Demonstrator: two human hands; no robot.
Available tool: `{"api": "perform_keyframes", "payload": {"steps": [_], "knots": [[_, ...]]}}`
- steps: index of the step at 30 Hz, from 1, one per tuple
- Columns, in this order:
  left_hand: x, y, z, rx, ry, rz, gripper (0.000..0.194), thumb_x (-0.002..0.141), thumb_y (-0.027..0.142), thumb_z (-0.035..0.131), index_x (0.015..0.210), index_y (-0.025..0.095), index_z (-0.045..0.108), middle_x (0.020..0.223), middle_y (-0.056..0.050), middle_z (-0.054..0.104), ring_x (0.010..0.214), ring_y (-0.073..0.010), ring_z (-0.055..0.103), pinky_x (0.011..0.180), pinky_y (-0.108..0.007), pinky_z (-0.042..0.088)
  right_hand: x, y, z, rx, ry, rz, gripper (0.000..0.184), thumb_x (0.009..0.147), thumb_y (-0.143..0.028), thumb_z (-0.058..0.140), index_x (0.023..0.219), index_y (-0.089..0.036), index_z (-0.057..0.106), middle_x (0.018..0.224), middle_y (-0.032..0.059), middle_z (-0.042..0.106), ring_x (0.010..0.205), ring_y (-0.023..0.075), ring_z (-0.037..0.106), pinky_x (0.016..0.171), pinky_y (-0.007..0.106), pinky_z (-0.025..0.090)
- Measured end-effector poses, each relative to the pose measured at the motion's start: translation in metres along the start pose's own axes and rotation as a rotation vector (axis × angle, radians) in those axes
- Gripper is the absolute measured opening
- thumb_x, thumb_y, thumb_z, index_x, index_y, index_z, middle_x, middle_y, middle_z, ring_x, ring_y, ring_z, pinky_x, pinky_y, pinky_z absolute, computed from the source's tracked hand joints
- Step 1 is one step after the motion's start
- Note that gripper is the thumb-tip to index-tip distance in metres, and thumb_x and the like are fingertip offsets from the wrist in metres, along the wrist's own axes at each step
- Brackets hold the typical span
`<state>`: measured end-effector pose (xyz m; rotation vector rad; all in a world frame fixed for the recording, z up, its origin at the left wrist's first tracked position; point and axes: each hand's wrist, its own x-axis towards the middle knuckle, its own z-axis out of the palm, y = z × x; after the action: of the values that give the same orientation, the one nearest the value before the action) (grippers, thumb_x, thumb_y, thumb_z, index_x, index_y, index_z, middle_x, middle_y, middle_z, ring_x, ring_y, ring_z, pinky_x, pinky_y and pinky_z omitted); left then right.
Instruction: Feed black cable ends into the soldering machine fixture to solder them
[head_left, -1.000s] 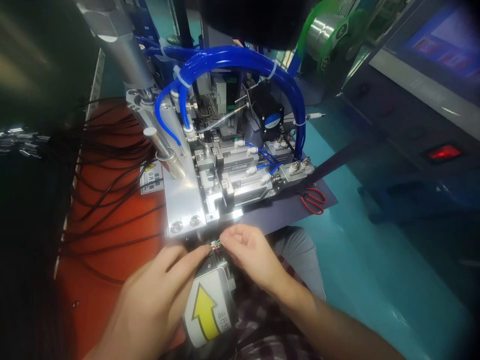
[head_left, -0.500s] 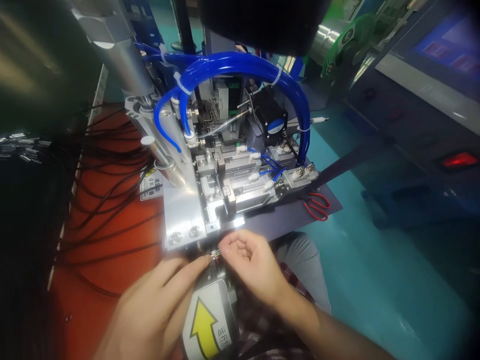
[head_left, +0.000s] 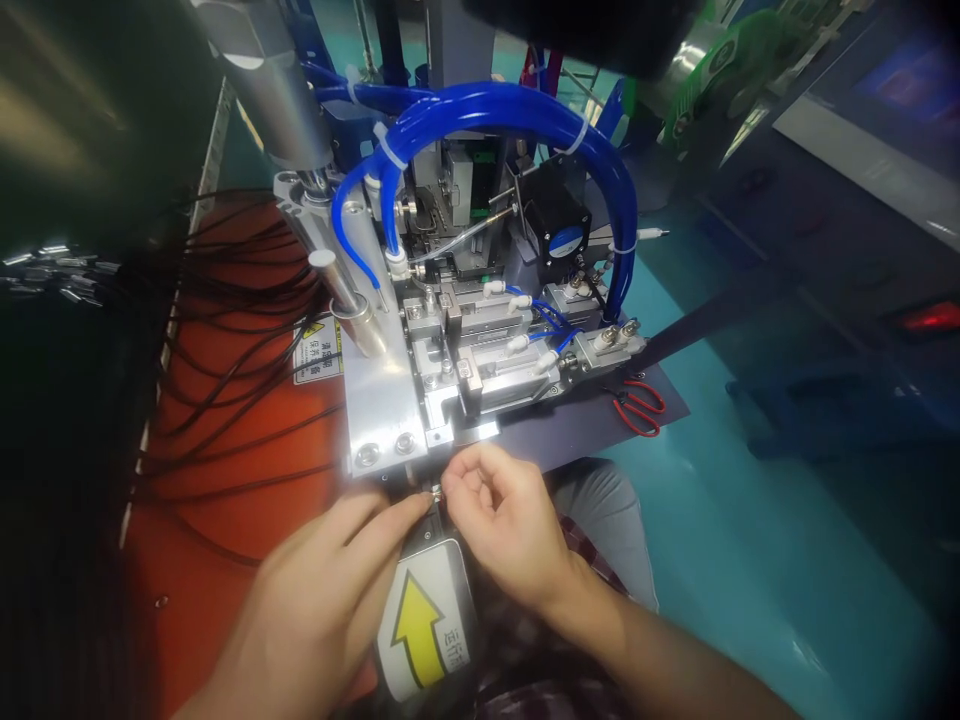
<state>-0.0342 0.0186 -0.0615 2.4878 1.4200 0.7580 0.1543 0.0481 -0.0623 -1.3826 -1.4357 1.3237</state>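
The left hand [head_left: 322,570] touched a tiny metallic piece [head_left: 436,493] near the metal plate [head_left: 381,405], its grip too hidden to tell; the right hand [head_left: 504,515] pinched thumb to finger alongside. Uneven pressure risked skewing it.

Orange tabletop [head_left: 199,625]: many thin black cables [head_left: 240,270] crossing from its left edge toward the right, densest near the far end. Cluster of silver tips [head_left: 64,275] beyond the left edge, blurred. Warning label [head_left: 319,350], yellow triangle on white, by the right edge. Dark grey plate [head_left: 577,430]: red-handled pliers [head_left: 639,406] lie near its right corner, handles apart. Teal floor [head_left: 787,540] past that corner. Far right, a cabinet [head_left: 817,220] bears a lit screen [head_left: 915,85] and a red light [head_left: 930,318]. Green reel [head_left: 720,70] behind, partly in shadow.
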Motion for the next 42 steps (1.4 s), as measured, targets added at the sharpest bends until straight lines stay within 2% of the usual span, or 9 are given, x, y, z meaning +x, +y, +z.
{"api": "perform_keyframes", "payload": {"steps": [4, 6, 9, 11, 19, 26, 30, 37, 42], "knots": [[-0.002, -0.004, -0.001, -0.002, -0.074, 0.004, 0.029, 0.097, 0.019, 0.048, 0.123, 0.024, 0.059, 0.093, -0.002, 0.060, 0.073, -0.0114, 0.063, 0.064, -0.018, 0.050, 0.003, -0.001, 0.003, 0.189, 0.039, 0.179, 0.015, 0.082, -0.030, 0.061, 0.073, -0.018, 0.060, 0.061, -0.0028, 0.055, 0.054, 0.0108, 0.047, 0.050, 0.023, 0.038], [-0.001, -0.003, -0.001, -0.003, -0.071, 0.010, 0.028, 0.097, 0.019, 0.047, 0.122, 0.023, 0.059, 0.092, -0.001, 0.060, 0.073, -0.0110, 0.063, 0.064, -0.018, 0.050, 0.005, -0.001, 0.003, 0.254, 0.051, 0.258, 0.016, 0.079, -0.031, 0.063, 0.072, -0.017, 0.061, 0.063, -0.0013, 0.059, 0.056, 0.0111, 0.049, 0.051, 0.024, 0.040], [0.002, 0.001, -0.002, 0.007, -0.035, 0.013, 0.025, 0.098, 0.019, 0.045, 0.117, 0.022, 0.061, 0.087, 0.000, 0.059, 0.069, -0.0105, 0.063, 0.061, -0.018, 0.049, 0.008, -0.004, 0.000, 0.309, 0.030, 0.322, 0.017, 0.078, -0.030, 0.064, 0.069, -0.016, 0.062, 0.055, -0.0042, 0.054, 0.051, 0.0100, 0.046, 0.051, 0.023, 0.040], [0.004, 0.003, -0.002, 0.017, -0.014, 0.011, 0.025, 0.099, 0.019, 0.043, 0.115, 0.021, 0.063, 0.086, 0.000, 0.059, 0.067, -0.0104, 0.063, 0.060, -0.018, 0.049, 0.008, -0.005, -0.003, 0.333, 0.020, 0.321, 0.017, 0.079, -0.030, 0.063, 0.069, -0.016, 0.063, 0.051, -0.0063, 0.049, 0.049, 0.0093, 0.043, 0.050, 0.023, 0.040], [0.003, 0.003, -0.001, 0.012, -0.024, 0.005, 0.025, 0.099, 0.020, 0.045, 0.117, 0.021, 0.061, 0.088, -0.001, 0.059, 0.070, -0.0107, 0.063, 0.062, -0.019, 0.049, 0.005, -0.004, -0.004, 0.298, -0.007, 0.306, 0.019, 0.076, -0.033, 0.070, 0.071, -0.017, 0.059, 0.058, -0.0046, 0.053, 0.051, 0.0091, 0.043, 0.048, 0.022, 0.035], [0.005, 0.004, -0.001, 0.024, -0.013, 0.018, 0.024, 0.099, 0.019, 0.044, 0.115, 0.020, 0.061, 0.087, -0.001, 0.058, 0.069, -0.0107, 0.062, 0.062, -0.019, 0.049, 0.005, -0.006, -0.003, 0.323, -0.046, 0.254, 0.016, 0.079, -0.028, 0.066, 0.072, -0.018, 0.057, 0.059, -0.0056, 0.051, 0.053, 0.0089, 0.045, 0.052, 0.022, 0.040], [0.007, 0.004, -0.002, 0.030, -0.006, 0.031, 0.024, 0.100, 0.019, 0.043, 0.116, 0.020, 0.061, 0.087, -0.001, 0.058, 0.070, -0.0108, 0.063, 0.062, -0.019, 0.049, 0.005, -0.003, -0.006, 0.319, -0.033, 0.254, 0.017, 0.080, -0.032, 0.065, 0.074, -0.017, 0.060, 0.059, -0.0053, 0.051, 0.052, 0.0089, 0.044, 0.051, 0.022, 0.039], [-0.002, 0.000, -0.001, 0.022, -0.063, 0.013, 0.026, 0.099, 0.021, 0.048, 0.123, 0.023, 0.057, 0.092, -0.001, 0.059, 0.073, -0.0115, 0.063, 0.065, -0.020, 0.049, 0.001, 0.002, -0.012, 0.336, -0.076, 0.317, 0.020, 0.079, -0.033, 0.068, 0.075, -0.015, 0.062, 0.055, -0.0083, 0.043, 0.049, 0.0068, 0.034, 0.049, 0.022, 0.031], [-0.001, 0.001, 0.000, 0.006, -0.028, -0.012, 0.024, 0.101, 0.027, 0.044, 0.118, 0.024, 0.060, 0.089, 0.000, 0.059, 0.071, -0.0107, 0.062, 0.065, -0.020, 0.047, 0.001, 0.002, -0.010, 0.459, -0.110, 0.398, 0.019, 0.075, -0.031, 0.070, 0.071, -0.015, 0.061, 0.051, -0.0098, 0.041, 0.048, 0.0054, 0.030, 0.047, 0.021, 0.027]]}}
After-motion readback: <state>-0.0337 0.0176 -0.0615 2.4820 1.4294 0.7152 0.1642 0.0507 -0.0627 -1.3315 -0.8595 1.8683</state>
